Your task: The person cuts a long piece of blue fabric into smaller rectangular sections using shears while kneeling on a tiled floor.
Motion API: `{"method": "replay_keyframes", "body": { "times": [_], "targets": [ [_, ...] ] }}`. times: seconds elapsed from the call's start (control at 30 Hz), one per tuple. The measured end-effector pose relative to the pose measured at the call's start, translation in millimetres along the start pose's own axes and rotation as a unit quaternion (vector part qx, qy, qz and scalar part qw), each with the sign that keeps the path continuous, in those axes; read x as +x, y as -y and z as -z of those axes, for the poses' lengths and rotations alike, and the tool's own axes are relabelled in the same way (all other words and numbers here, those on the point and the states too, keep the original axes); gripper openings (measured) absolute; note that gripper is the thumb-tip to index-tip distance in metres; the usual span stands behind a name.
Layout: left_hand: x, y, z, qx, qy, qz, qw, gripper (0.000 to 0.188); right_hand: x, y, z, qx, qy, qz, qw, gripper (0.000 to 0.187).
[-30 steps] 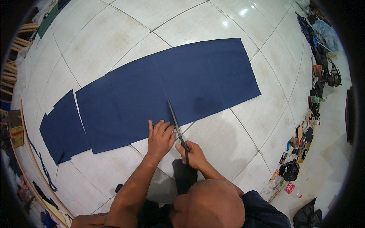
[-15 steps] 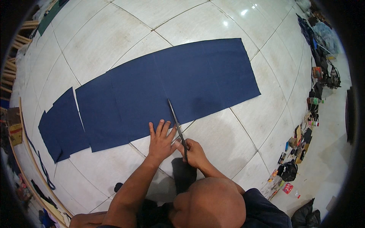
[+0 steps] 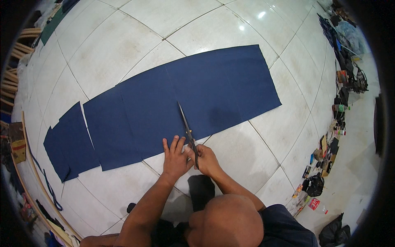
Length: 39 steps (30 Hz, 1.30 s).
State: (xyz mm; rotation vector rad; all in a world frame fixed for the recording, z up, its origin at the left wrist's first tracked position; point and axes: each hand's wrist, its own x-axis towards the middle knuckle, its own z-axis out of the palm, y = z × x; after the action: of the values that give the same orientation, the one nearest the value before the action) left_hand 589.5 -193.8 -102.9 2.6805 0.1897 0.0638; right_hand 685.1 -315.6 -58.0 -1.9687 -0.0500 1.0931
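Note:
A long navy-blue cloth (image 3: 148,107) lies flat on the tiled floor, slanting from lower left to upper right. A narrow gap separates a smaller navy piece (image 3: 68,142) at its left end. My right hand (image 3: 207,159) is closed round the handles of dark metal scissors (image 3: 184,122), whose blades point away from me over the cloth and look nearly closed. My left hand (image 3: 176,159) rests at the near edge of the cloth, fingers spread on the fabric, its thumb close to the scissor handles. Faint lines cross the cloth.
White floor tiles (image 3: 242,148) surround the cloth. Along the right lies a row of clutter with a black plastic bag (image 3: 314,185) and a plastic bottle (image 3: 314,204). Wooden slats (image 3: 10,80) and a curved pole (image 3: 25,142) stand at the left.
The scissors and my right hand have moved a little farther forward and left over the cloth. My left hand stays at the near edge. The whole view has shifted slightly.

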Motion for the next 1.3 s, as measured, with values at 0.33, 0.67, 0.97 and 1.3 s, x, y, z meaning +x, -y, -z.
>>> {"method": "replay_keyframes", "body": {
  "times": [0.33, 0.67, 0.97, 1.3],
  "targets": [
    [-4.0, 3.9, -4.8, -0.015, 0.031, 0.002, 0.999, 0.07, 28.8, 23.2, -1.1, -0.087, -0.043, 0.067, 0.993, 0.062],
    [2.6, -2.9, -0.7, 0.014, -0.02, -0.003, 1.0, 0.05, 56.0, 54.0, -4.5, -0.029, -0.045, 0.066, 0.996, 0.059],
    [0.0, -0.3, -3.5, -0.003, -0.037, -0.019, 0.999, 0.055, 93.8, 66.4, -7.1, -0.018, -0.035, 0.081, 0.996, 0.061],
    [2.7, -2.4, 3.0, -0.008, -0.017, -0.008, 1.0, 0.059, 108.3, 111.5, -3.5, 0.035, -0.008, 0.051, 0.998, 0.059]
  ]
}}
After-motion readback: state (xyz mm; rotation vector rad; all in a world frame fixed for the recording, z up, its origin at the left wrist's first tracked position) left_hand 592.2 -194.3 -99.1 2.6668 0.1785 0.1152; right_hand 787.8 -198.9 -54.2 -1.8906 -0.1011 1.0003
